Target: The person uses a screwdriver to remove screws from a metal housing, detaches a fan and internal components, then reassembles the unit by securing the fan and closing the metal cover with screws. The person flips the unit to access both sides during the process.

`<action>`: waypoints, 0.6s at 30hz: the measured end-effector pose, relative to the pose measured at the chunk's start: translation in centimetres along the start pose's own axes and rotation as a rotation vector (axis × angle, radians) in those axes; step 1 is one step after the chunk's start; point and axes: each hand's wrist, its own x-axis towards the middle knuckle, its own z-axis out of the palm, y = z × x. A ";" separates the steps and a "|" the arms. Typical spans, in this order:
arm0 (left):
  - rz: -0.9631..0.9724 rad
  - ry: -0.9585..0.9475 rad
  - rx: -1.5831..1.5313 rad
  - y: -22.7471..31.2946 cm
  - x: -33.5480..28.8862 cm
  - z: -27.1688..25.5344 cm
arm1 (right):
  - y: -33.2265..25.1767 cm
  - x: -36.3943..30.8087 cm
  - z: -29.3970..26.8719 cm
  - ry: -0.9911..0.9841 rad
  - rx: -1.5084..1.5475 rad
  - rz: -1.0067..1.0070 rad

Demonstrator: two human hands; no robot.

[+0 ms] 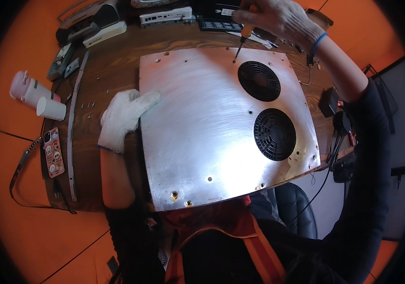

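A large brushed-metal panel (198, 118) lies before me, with two round black fan grilles, the far grille (259, 81) and the near grille (275, 134), on its right side. My left hand (121, 113), in a white knit glove, grips the panel's left edge with the thumb on top; its other fingers are partly hidden. In my gloved right hand (280, 20) is a screwdriver (246, 32) with an orange handle. Its shaft points down, and the tip meets the panel near the far edge, beside the far grille. Screws and rust-stained holes (174, 195) dot the panel's rim.
Left of the panel are a long metal strip (75, 123), loose screws (89, 104), a phone (54, 154), a paper cup (51, 109) and a pink-white bottle (29, 88). Electronic devices (167, 17) line the back. Black cables (337, 137) hang at the right; a black chair (297, 208) stands nearby.
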 end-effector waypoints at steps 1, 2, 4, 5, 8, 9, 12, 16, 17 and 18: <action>-0.022 0.016 0.052 -0.1 0.1 0.1 | -0.2 0.0 -0.5 -0.004 -0.003 -0.057; -0.045 0.033 0.103 -0.2 0.1 0.0 | -0.4 -0.1 -0.7 0.031 0.007 -0.051; -0.003 0.039 0.031 -0.6 0.4 0.1 | -0.4 -0.4 -1.0 0.100 0.025 -0.039; 0.013 0.022 -0.008 -0.9 0.6 0.2 | -0.2 -0.8 -1.0 0.135 0.101 -0.021; 0.054 0.025 -0.071 -1.8 1.4 0.2 | 0.2 -1.6 -0.6 0.099 0.276 0.129; 0.047 0.014 -0.083 -2.0 1.6 0.1 | 0.3 -1.9 -0.5 0.130 0.300 0.139; 0.035 -0.012 -0.132 -2.2 1.9 0.2 | 0.8 -2.3 -0.1 0.075 0.337 0.172; 0.043 -0.045 -0.249 -1.9 1.6 0.3 | 1.2 -2.3 0.4 0.081 0.369 0.118; 0.046 -0.061 -0.282 -1.8 1.5 0.3 | 1.2 -2.2 0.5 0.083 0.374 0.068; 0.045 -0.051 -0.261 -1.7 1.5 0.3 | 1.3 -2.2 0.6 0.083 0.379 0.019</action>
